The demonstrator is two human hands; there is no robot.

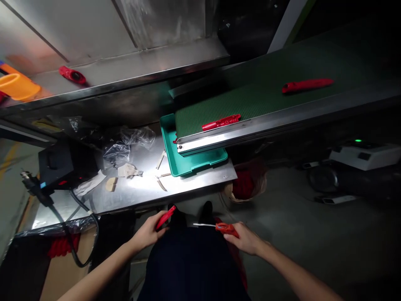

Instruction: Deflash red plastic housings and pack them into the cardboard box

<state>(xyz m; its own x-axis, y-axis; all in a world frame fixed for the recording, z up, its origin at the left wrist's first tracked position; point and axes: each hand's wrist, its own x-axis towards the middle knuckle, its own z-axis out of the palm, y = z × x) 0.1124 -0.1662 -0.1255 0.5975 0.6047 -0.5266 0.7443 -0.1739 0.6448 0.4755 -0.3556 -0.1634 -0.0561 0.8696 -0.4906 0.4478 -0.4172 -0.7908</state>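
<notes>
Your hands are apart, held out in front of your dark clothing. Your left hand (146, 233) is closed around a slim red plastic handle (165, 218), which angles up and away from your palm. Your right hand (242, 238) grips a second red plastic handle (226, 228), and a thin white strip (203, 224) sticks out of its tip toward your left hand without reaching it.

Beyond your hands is a stainless steel table (134, 193). A teal tray (196, 164) sits on it, partly tucked under the near end of a green ribbed conveyor belt (250, 100). Two more red handles lie on the belt: one (221, 122) just above the tray, the other (307, 85) farther along to the right.

Left of the tray, the table holds thin pale slivers (161, 159), beige scraps (127, 170) and crumpled clear plastic bags (131, 144). Farther left are a black box (56, 165) and a corded heat gun (34, 186). Across the far left, a steel ledge (131, 62) carries a red piece (72, 75), with an orange scoop (17, 85) beside it. Right of the table, a woven basket (247, 184) with red contents stands on the floor, and a white machine (365, 156) sits farther right.
</notes>
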